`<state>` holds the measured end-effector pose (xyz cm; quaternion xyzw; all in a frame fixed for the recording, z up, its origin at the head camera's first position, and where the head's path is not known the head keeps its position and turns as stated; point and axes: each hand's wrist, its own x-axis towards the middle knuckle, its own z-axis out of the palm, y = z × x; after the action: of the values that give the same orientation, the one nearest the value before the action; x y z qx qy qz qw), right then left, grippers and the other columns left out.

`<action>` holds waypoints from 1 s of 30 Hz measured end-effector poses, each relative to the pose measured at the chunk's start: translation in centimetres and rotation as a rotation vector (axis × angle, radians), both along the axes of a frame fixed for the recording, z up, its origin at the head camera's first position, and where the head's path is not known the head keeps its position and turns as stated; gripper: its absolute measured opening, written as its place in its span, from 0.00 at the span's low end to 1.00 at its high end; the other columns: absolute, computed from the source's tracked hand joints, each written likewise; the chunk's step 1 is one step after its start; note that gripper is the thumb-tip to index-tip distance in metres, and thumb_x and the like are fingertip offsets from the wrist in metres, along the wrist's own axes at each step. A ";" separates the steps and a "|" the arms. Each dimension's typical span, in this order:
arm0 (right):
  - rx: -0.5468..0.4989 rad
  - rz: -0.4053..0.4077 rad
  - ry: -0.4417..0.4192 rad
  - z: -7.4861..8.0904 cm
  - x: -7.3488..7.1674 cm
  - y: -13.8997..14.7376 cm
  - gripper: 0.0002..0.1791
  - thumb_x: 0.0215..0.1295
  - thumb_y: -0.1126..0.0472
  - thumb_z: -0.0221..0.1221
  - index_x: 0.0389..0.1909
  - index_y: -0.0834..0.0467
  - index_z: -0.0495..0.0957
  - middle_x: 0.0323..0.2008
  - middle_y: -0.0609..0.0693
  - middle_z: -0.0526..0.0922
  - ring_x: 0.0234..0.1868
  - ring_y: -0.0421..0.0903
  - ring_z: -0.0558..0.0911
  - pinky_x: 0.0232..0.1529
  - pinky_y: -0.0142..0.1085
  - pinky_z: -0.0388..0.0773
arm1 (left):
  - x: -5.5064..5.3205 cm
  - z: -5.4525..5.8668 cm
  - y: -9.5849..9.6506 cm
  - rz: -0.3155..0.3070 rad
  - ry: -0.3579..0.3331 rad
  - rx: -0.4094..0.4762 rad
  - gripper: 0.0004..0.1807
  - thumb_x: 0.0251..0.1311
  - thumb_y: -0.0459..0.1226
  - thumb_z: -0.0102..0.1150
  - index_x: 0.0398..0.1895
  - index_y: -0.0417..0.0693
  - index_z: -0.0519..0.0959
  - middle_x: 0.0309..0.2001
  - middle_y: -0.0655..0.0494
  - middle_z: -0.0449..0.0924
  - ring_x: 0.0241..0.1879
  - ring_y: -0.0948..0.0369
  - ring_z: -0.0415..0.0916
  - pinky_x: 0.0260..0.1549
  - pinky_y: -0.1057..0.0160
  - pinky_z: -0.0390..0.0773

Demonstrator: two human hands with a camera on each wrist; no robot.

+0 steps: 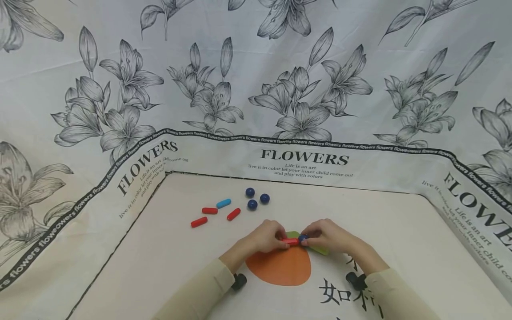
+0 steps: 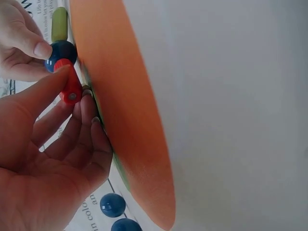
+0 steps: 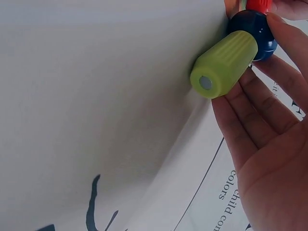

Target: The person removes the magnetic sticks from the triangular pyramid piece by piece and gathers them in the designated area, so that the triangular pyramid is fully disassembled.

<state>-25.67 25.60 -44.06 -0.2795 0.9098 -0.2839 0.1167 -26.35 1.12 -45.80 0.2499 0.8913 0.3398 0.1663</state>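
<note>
Just above a printed orange shape, my left hand [image 1: 267, 236] pinches a red magnetic rod [image 1: 290, 242] between thumb and fingers. Facing it, my right hand [image 1: 330, 236] grips a dark blue ball [image 1: 303, 240] with thumb and index finger. The rod's far end meets the ball in the left wrist view. From the ball's other side a yellow-green rod [image 3: 224, 65] sticks out, with a round silver disc in its end. In the right wrist view the other fingers of that hand stretch behind this rod.
Toward the back left lie red rods [image 1: 199, 222] and one light blue rod [image 1: 223, 203]. Three dark blue balls [image 1: 252, 205] sit to their right. The pale cloth [image 1: 160, 266] bears a printed orange shape [image 1: 280, 269] and black characters. Flowered fabric [image 1: 224, 155] rises behind.
</note>
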 end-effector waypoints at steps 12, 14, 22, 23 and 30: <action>0.003 -0.015 -0.009 -0.1 0.0 -0.3 0.13 0.67 0.49 0.68 0.44 0.53 0.89 0.40 0.39 0.87 0.43 0.40 0.81 0.48 0.38 0.80 | 0.3 0.1 0.0 0.098 -0.019 -0.007 0.07 0.64 0.39 0.70 0.40 0.45 0.87 0.31 0.59 0.77 0.33 0.63 0.72 0.34 0.68 0.74; 0.004 -0.016 -0.009 -0.2 0.0 -0.3 0.13 0.66 0.49 0.68 0.44 0.53 0.89 0.40 0.39 0.87 0.43 0.40 0.82 0.47 0.37 0.79 | 0.4 0.1 0.0 0.116 -0.026 -0.008 0.07 0.64 0.40 0.70 0.40 0.46 0.87 0.32 0.59 0.77 0.34 0.62 0.72 0.34 0.68 0.74; -0.006 -0.012 -0.005 -0.3 0.1 -0.3 0.13 0.66 0.51 0.68 0.44 0.55 0.89 0.40 0.40 0.87 0.42 0.40 0.82 0.46 0.36 0.80 | 0.7 0.3 -1.2 0.133 -0.026 0.042 0.06 0.63 0.41 0.71 0.38 0.50 0.87 0.31 0.60 0.79 0.35 0.62 0.74 0.33 0.67 0.76; -0.005 -0.011 -0.002 -0.2 0.1 -0.3 0.13 0.66 0.51 0.68 0.44 0.55 0.89 0.40 0.40 0.87 0.41 0.40 0.81 0.46 0.35 0.80 | 0.7 0.5 -1.6 0.139 -0.025 0.046 0.06 0.63 0.41 0.71 0.38 0.50 0.87 0.31 0.61 0.79 0.35 0.62 0.74 0.34 0.67 0.77; 0.005 -0.024 -0.004 0.0 0.0 -0.4 0.13 0.66 0.50 0.68 0.44 0.54 0.89 0.39 0.40 0.87 0.41 0.39 0.81 0.45 0.35 0.79 | 0.6 1.2 -5.7 0.197 -0.006 0.029 0.06 0.63 0.41 0.71 0.38 0.49 0.86 0.33 0.59 0.79 0.38 0.59 0.75 0.37 0.64 0.79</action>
<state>-25.66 25.20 -44.08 -0.2676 0.9135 -0.2837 0.1157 -25.72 -4.59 -44.57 0.1623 0.9061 0.3681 0.1312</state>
